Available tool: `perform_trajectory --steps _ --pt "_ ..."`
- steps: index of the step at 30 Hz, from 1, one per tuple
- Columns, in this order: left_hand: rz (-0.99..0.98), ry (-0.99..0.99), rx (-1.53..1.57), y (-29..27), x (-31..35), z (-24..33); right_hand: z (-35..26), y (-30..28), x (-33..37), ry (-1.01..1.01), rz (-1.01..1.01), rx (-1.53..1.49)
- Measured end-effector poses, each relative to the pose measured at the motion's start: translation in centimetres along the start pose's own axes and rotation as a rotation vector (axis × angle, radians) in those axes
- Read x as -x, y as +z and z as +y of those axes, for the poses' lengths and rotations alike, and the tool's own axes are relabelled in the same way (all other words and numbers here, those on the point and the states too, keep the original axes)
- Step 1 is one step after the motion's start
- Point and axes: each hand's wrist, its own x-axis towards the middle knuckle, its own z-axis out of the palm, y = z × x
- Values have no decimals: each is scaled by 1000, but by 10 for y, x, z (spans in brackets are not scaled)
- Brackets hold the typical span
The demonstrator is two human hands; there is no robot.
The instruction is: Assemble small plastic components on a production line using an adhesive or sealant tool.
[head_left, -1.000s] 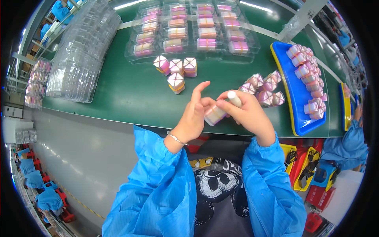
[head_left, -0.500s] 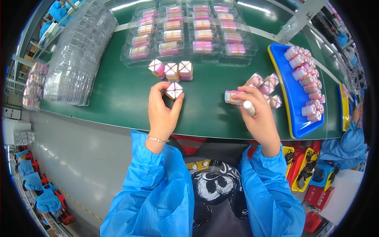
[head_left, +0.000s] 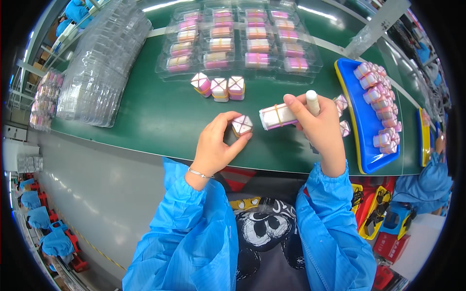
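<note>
Left hand (head_left: 213, 145) curls mid-frame, pinching an upright bundle (head_left: 242, 125); right hand (head_left: 319, 126) clutches a sideways bundle (head_left: 278, 116) plus white stick (head_left: 312, 102); green tabletop (head_left: 150, 111) spreads left, its front edge (head_left: 111, 145) under both wrists.

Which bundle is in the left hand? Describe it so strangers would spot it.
On the green table, find the trio of banded pink-and-white bundles. Below their right end in the picture, the left hand grips a bundle, its white end facing the camera; unlike that trio, it is held.
</note>
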Motion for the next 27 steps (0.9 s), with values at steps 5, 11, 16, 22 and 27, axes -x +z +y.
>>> perform_trajectory --steps 5,11,16,22,27 --pt "4 -3 -4 1 1 0 1 -1 1 39 -38 16" --pt "12 8 0 1 0 0 6 -5 0 80 -30 59" --pt "15 21 -16 2 1 -2 8 -7 1 111 -38 53" --pt "25 19 -9 3 1 -2 13 -11 -1 130 -91 48" --pt "243 -60 -62 6 4 -7 14 -5 2 12 -17 142"
